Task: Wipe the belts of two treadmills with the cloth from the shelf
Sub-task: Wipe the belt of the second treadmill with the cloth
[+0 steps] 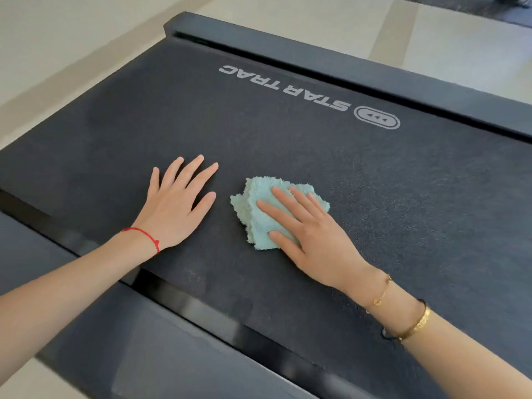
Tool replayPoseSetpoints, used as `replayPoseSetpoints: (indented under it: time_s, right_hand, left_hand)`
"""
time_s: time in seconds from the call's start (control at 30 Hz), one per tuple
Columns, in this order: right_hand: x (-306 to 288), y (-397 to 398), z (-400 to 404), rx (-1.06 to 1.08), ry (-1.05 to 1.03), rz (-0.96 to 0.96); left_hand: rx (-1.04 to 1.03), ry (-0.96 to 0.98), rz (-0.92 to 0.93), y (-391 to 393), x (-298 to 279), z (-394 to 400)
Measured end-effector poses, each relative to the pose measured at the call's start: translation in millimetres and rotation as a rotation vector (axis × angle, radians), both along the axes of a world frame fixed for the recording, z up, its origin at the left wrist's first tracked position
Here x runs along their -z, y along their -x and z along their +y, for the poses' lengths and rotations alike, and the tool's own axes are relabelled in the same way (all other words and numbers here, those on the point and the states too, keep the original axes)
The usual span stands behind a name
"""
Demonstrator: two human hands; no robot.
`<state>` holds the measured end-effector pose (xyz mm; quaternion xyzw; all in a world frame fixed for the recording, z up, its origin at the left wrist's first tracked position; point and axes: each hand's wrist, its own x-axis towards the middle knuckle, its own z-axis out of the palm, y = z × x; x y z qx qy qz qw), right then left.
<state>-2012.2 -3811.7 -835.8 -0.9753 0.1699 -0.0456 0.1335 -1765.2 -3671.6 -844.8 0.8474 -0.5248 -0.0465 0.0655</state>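
A dark treadmill belt with a white STAR TRAC logo fills most of the view. A bunched light-green cloth lies on the belt near its middle. My right hand presses flat on the cloth, fingers spread over it, thumb at its near edge. My left hand rests flat on the bare belt just left of the cloth, fingers apart, holding nothing. A red string is tied round the left wrist and gold bracelets sit on the right wrist.
The treadmill's dark side rail runs along the near side and another rail along the far side. Pale floor lies beyond. A second dark machine's edge shows at the top right.
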Motion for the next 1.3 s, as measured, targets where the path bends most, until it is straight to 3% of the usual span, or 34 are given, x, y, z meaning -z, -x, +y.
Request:
replayPoseSetpoints:
  time_s: [0.23, 0.5, 0.67, 0.9, 1.17, 1.3]
  right_hand:
    - [4.8, -84.8, -77.7, 0.440, 0.063, 0.014]
    - [-2.9, -46.7, 18.1, 0.046, 0.008, 0.006]
    - [-6.3, -18.6, -7.5, 0.171, -0.002, 0.031]
    - [0.2, -56.1, -41.1, 0.490, 0.022, 0.038]
    - [-6.2, -41.9, 91.7, 0.188, -0.019, 0.021]
    - [-6.8, -40.2, 103.3, 0.123, -0.008, 0.054]
  left_hand:
    - [0.057, 0.011, -0.036, -40.2, -1.2, -7.8]
    - [0.064, 0.041, 0.002, -48.3, 5.3, -7.5]
    - [0.067, 0.084, -0.004, -46.7, 7.2, -6.5]
    - [0.065, 0.102, 0.005, -46.6, 5.7, -7.4]
    - [0.089, 0.123, 0.044, -50.3, 4.4, -4.1]
    - [0.126, 0.144, 0.044, -59.4, 5.0, 6.4]
